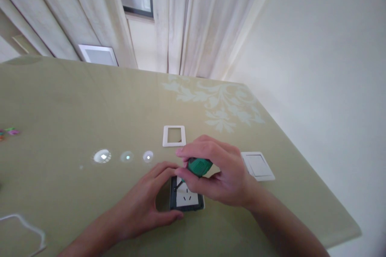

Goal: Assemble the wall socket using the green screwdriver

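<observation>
on the table (75,108), socket (187,200) sits face up between thumb and fingers of the left hand (144,198): wide c-shaped grip, thumb at near edge, fingers at far left corner, gap between palm and socket. right hand (223,168) is above it, closed round the green screwdriver (199,166), shaft slanting down-left, tip at the socket's dark left border. white frame (165,136) lies just beyond the hands, switch plate (259,167) right, partly hidden.
</observation>
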`<state>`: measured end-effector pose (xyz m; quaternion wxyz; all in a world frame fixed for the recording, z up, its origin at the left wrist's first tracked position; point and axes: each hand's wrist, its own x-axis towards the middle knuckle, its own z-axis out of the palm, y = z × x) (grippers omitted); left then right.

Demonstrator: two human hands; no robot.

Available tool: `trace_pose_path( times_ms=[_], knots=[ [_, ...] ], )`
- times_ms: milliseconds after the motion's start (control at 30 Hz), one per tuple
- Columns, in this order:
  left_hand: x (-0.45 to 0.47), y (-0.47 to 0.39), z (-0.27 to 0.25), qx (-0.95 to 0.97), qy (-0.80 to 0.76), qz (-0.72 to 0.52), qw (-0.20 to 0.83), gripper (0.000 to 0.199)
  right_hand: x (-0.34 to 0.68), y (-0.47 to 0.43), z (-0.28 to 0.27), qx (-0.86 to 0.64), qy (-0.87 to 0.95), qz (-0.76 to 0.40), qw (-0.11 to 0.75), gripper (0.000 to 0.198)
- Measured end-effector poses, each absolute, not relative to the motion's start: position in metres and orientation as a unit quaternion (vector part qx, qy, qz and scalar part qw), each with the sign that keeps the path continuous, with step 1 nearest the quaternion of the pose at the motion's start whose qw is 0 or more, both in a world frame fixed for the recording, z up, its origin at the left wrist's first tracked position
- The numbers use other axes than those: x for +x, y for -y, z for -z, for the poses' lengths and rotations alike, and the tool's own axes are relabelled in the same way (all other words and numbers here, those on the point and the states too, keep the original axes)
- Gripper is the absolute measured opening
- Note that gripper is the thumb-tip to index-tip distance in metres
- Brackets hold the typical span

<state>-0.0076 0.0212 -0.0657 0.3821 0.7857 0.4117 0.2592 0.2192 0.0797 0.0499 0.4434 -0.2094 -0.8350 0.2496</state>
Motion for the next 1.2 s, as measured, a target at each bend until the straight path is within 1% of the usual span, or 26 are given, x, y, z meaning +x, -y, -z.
trace_pose_path(
  times_ms=[167, 367, 600, 700, 767, 833, 900, 967, 1033, 1100, 1200],
  knots=[
    [-0.006, -0.022, 0.065, 0.788, -0.409, -0.264, 0.377, 0.079, 0.217, -0.079, -0.049, -0.229, 0.832, -0.230, 0.450, 0.026],
    [-0.007, -0.021, 0.066, 0.799, -0.406, -0.262, 0.359, 0.087, 0.216, -0.077, -0.046, -0.258, 0.831, -0.179, 0.459, 0.029],
    [-0.009, -0.021, 0.075, 0.806, -0.408, -0.247, 0.350, 0.080, 0.210, -0.075, -0.036, -0.249, 0.820, -0.147, 0.494, 0.035],
    [-0.008, -0.022, 0.073, 0.805, -0.405, -0.252, 0.352, 0.077, 0.211, -0.074, -0.036, -0.245, 0.827, -0.129, 0.490, 0.041],
    [-0.006, -0.023, 0.069, 0.802, -0.405, -0.254, 0.360, 0.076, 0.213, -0.072, -0.042, -0.227, 0.839, -0.144, 0.472, 0.042],
    [-0.005, -0.024, 0.066, 0.800, -0.404, -0.252, 0.365, 0.076, 0.217, -0.071, -0.051, -0.203, 0.850, -0.200, 0.444, 0.042],
    [-0.004, -0.024, 0.065, 0.801, -0.404, -0.254, 0.360, 0.076, 0.220, -0.070, -0.059, -0.184, 0.853, -0.254, 0.417, 0.049],
    [-0.004, -0.023, 0.066, 0.801, -0.408, -0.262, 0.350, 0.074, 0.222, -0.070, -0.062, -0.182, 0.858, -0.270, 0.398, 0.048],
    [-0.005, -0.022, 0.067, 0.799, -0.410, -0.269, 0.349, 0.069, 0.223, -0.071, -0.060, -0.191, 0.867, -0.246, 0.388, 0.041],
    [-0.005, -0.021, 0.068, 0.795, -0.411, -0.265, 0.358, 0.067, 0.222, -0.071, -0.056, -0.205, 0.874, -0.196, 0.394, 0.037],
    [-0.005, -0.022, 0.067, 0.794, -0.405, -0.260, 0.372, 0.070, 0.222, -0.071, -0.054, -0.218, 0.871, -0.123, 0.423, 0.040]
  ],
)
